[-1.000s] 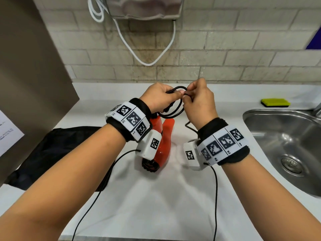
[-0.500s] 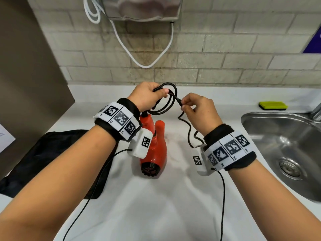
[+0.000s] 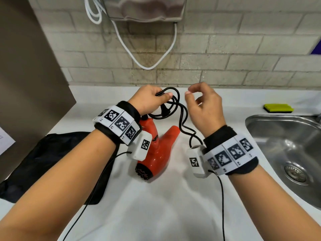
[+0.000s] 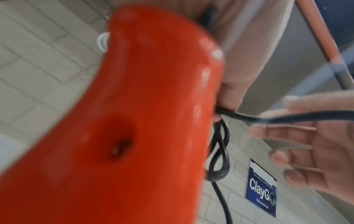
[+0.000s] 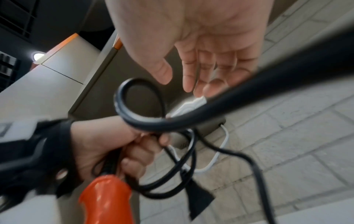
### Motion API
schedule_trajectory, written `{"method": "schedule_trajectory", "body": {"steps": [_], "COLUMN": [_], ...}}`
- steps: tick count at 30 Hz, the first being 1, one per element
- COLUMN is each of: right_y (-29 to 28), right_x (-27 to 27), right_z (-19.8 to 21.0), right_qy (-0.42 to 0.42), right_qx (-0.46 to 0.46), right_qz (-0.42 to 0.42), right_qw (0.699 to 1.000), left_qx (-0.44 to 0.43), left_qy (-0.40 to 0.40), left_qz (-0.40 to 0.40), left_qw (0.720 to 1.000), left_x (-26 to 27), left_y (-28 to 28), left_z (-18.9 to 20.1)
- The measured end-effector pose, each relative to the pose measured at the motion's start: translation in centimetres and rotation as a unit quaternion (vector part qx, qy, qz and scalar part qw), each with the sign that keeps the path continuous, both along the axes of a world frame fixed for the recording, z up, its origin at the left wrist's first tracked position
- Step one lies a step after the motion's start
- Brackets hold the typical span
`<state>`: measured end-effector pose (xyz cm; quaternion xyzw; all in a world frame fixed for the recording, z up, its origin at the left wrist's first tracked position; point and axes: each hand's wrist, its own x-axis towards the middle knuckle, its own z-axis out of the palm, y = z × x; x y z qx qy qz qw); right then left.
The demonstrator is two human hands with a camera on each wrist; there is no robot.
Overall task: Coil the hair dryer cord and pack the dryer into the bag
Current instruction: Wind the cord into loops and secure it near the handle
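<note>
The left hand (image 3: 149, 100) holds several loops of the thin black rubber power cord (image 3: 175, 108) bunched between thumb and curled fingers, raised above the white surface (image 3: 156, 206); this grip is clenched on the cord, and the right wrist view shows the same fingers wrapped round the coils just above the handle end of the glossy orange-red plastic hair dryer (image 3: 156, 153). The dryer hangs below that hand with its dark grilled end low near the surface, though whether it touches cannot be told. The right hand (image 3: 205, 108) hovers just beside the coils, fingers loosely bent and apart, its grip released and holding nothing. A loose stretch of cord runs down in a wavy line from the coils, past the right wrist. The flat black fabric bag (image 3: 57, 162) lies on the surface to the left, under the left forearm. A steel sink (image 3: 286, 136) sits to the right, with a yellow-green sponge (image 3: 278, 108) behind it
</note>
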<state>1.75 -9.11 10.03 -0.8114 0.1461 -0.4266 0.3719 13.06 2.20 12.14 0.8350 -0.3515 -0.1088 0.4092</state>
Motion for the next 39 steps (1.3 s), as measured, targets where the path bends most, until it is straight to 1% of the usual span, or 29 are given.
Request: {"method": "schedule_trajectory", "body": {"steps": [2,4,6,9,11,13,18,20,22,26,29,31,33,34,36,38,39], "right_y": [-1.6,-2.8,-3.2,-2.2,-1.6,-1.5,-1.8,-2.1,-2.4,-2.2,-2.8,-3.7,-4.8,-5.5,-6.4,-6.8,-6.8], "right_x": [-0.1,0.1,0.4,0.9,1.4,1.7,1.7,1.7,1.7,1.7,1.9,1.9,1.5,1.4,0.9,0.5,0.2], "right_z": [0.0,-0.4,-1.0,-1.6,-2.0,-2.2,-2.2,-2.1,-2.0,-1.8,-1.9,-2.3,-3.2,-4.0,-5.5,-7.2,-7.6], "right_qy": [0.027,0.094,0.163,0.244,0.256,0.245,0.203,0.181,0.172,0.191,0.21,0.218,0.235,0.249,0.3,0.383,0.434], "right_qx": [0.017,0.033,0.032,0.032,0.054,0.099,0.194,0.243,0.268,0.23,0.217,0.213,0.187,0.184,0.183,0.173,0.151], "right_qz": [0.003,0.031,0.087,0.199,0.242,0.265,0.312,0.308,0.301,0.301,0.29,0.235,0.148,0.101,0.028,-0.011,-0.032], "right_qw": [0.999,0.995,0.982,0.948,0.934,0.927,0.908,0.902,0.899,0.905,0.908,0.923,0.942,0.946,0.936,0.907,0.888], "left_qx": [-0.01,-0.026,-0.049,-0.061,-0.055,-0.053,-0.066,-0.082,-0.089,-0.075,-0.053,-0.059,-0.082,-0.095,-0.119,-0.138,-0.151], "left_qy": [0.019,0.038,0.072,0.095,0.084,0.077,0.09,0.112,0.13,0.128,0.101,0.099,0.107,0.111,0.123,0.14,0.15], "left_qz": [0.008,0.005,-0.015,-0.047,-0.065,-0.081,-0.103,-0.119,-0.135,-0.146,-0.145,-0.129,-0.096,-0.078,-0.06,-0.054,-0.05], "left_qw": [1.0,0.999,0.996,0.993,0.993,0.992,0.988,0.983,0.978,0.978,0.983,0.985,0.986,0.986,0.983,0.979,0.976], "left_x": [0.4,0.7,0.9,0.7,0.4,0.3,0.3,0.1,-0.2,-0.8,-0.9,-0.8,-0.4,-0.3,-0.1,-0.2,-0.2], "left_y": [0.2,0.4,0.6,0.6,0.6,0.8,1.3,1.3,1.1,0.9,0.7,0.7,0.7,0.8,0.8,0.7,0.6], "left_z": [-0.1,-0.1,-0.2,-0.2,-0.2,-0.1,-0.2,-0.1,0.0,0.1,0.1,0.0,-0.2,-0.2,-0.3,-0.3,-0.2]}}
